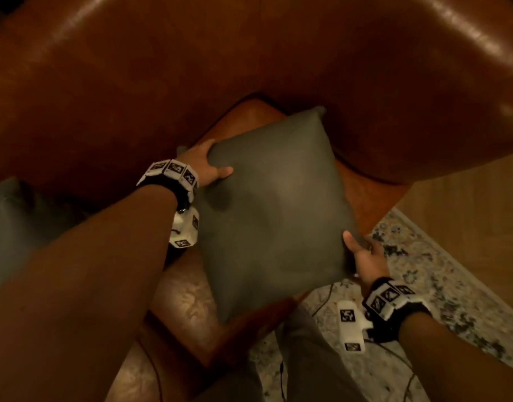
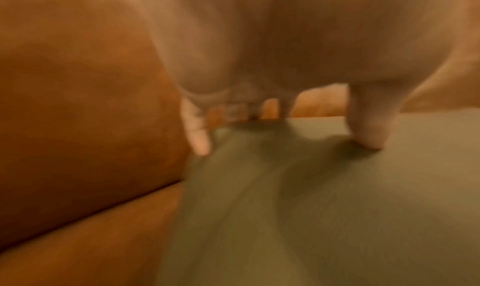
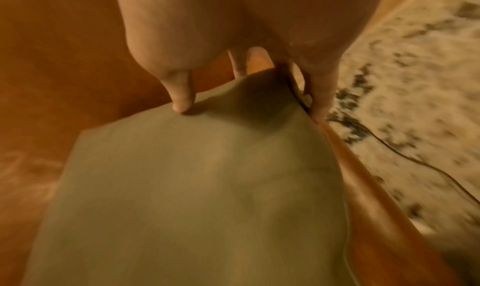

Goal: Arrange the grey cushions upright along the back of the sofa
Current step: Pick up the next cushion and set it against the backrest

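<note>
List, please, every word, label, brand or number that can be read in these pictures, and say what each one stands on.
No readable text: none of the three views shows a word, brand or number.
Left wristband: black-and-white square marker patterns only, no letters.
Right wristband: the same kind of marker patterns, no letters.
Grey cushion, held by left hand and right hand: no label visible.
Brown sofa: no tag visible.

Patterned rug [image 1: 441, 274] on wood floor [image 1: 467, 204]; thin black cable [image 3: 405, 158] lies across rug.
</note>
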A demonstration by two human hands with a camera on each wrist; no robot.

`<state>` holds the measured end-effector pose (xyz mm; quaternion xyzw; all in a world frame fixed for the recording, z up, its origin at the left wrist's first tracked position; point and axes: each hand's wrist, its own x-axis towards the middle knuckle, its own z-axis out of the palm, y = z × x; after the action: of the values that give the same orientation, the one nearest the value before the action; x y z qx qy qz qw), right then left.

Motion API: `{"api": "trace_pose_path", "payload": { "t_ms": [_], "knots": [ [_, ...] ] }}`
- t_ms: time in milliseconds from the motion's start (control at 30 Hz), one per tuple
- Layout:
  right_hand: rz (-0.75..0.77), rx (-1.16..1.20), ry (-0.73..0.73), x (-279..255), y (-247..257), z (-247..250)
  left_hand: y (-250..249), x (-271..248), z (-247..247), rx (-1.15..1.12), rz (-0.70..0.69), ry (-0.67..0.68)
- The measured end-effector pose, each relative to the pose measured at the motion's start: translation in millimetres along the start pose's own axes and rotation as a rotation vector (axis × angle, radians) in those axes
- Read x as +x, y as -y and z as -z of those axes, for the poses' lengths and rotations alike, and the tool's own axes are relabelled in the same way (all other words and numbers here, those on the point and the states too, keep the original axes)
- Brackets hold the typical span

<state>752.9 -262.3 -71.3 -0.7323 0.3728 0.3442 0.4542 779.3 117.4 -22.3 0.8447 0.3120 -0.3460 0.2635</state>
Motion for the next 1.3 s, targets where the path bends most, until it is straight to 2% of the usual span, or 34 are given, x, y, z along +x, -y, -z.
{"api": "trace_pose_path", "payload": {
  "t_ms": [100,233,333,400,467,533,567,633,700,767,867,933,1033,1167,1300],
  "knots": [
    [0.19,-0.141,-0.026,5.0,42.2,-5.5,37.9,-16.3,-13.6,-0.074,0.182,0.046],
    [0.378,-0.178,-0.001,18.8,114.6,-27.6,93.2,-41.8,-55.8,-0.444,0.321,0.08],
    [0.493,-0.174,0.063,23.2,155.7,-43.8,96.2,-73.2,-75.9,-0.642,0.397,0.055],
    [0.536,-0.154,0.104,22.0,168.6,-45.9,94.9,-85.2,-84.8,-0.675,0.415,0.067],
    [0.531,-0.135,0.07,23.0,168.1,-39.7,95.9,-92.2,-94.0,-0.654,0.423,0.079],
    [0.475,-0.183,-0.026,25.4,156.0,-32.0,99.9,-94.4,-97.0,-0.638,0.393,0.098],
    [0.403,-0.22,-0.049,28.3,146.7,-29.3,100.8,-94.1,-95.4,-0.635,0.385,0.121],
    [0.246,-0.238,0.03,30.3,131.7,-31.8,101.4,-89.2,-85.7,-0.605,0.389,0.109],
    [0.182,-0.202,0.135,33.4,127.1,-43.0,96.4,-77.7,-71.1,-0.591,0.376,-0.007],
    [0.199,-0.19,0.163,36.2,134.7,-58.7,88.4,-61.4,-55.7,-0.722,0.353,-0.12],
    [0.282,-0.275,0.176,40.8,150.2,-76.9,75.7,-33.5,-38.4,-1.016,0.285,-0.135],
    [0.357,-0.361,0.189,40.3,163.8,-84.7,80.0,-13.7,-38.9,-1.113,0.261,-0.136],
    [0.485,-0.432,0.218,35.2,189.8,-91.4,79.4,-17.7,-37.8,-1.208,0.267,-0.228],
    [0.733,-0.425,0.297,4.1,231.7,-104.6,68.7,-58.6,-34.2,-1.407,0.216,-0.498],
    [1.014,-0.366,0.349,-33.1,271.6,-136.0,67.5,-88.1,-35.8,-1.431,0.16,-0.763]
  ]
}}
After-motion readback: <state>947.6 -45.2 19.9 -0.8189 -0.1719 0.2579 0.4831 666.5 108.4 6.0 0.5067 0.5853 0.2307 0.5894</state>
